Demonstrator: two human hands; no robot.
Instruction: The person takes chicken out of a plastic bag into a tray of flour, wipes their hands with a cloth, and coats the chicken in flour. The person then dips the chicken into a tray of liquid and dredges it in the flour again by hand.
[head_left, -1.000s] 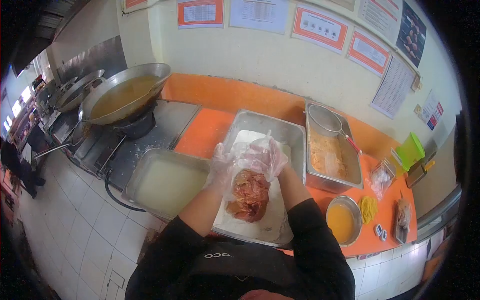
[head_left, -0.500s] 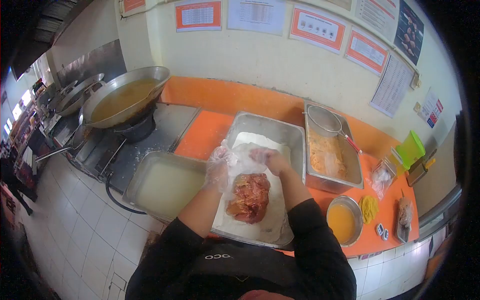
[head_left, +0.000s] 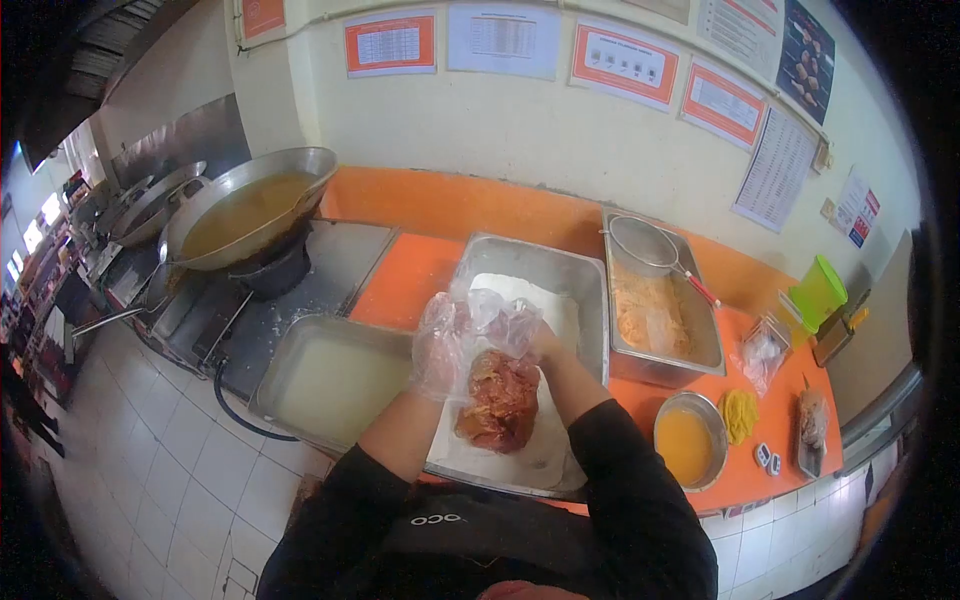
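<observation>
A pile of reddish raw meat (head_left: 498,402) lies on white flour (head_left: 545,455) inside a deep metal tray (head_left: 592,300). My left hand (head_left: 441,345), in a clear plastic glove, is over the tray's left side, just up and left of the meat. Beside it, my right hand (head_left: 522,330) is above the meat's far edge, with clear plastic crumpled about its fingers. The plastic of both hands meets or overlaps between them. Finger positions are hidden by the plastic and blur.
Left stand a tray of cloudy liquid (head_left: 335,385) and a large wok of oil (head_left: 250,210). Right are a tray of orange crumbs (head_left: 650,310) with a sieve (head_left: 643,242), a bowl of yellow liquid (head_left: 685,448), a yellow cloth (head_left: 738,416) and a green container (head_left: 818,292).
The plastic-covered hands have moved slightly closer together and nearer the meat. My left hand has turned, its glove showing more broadly. The view has shifted a little.
</observation>
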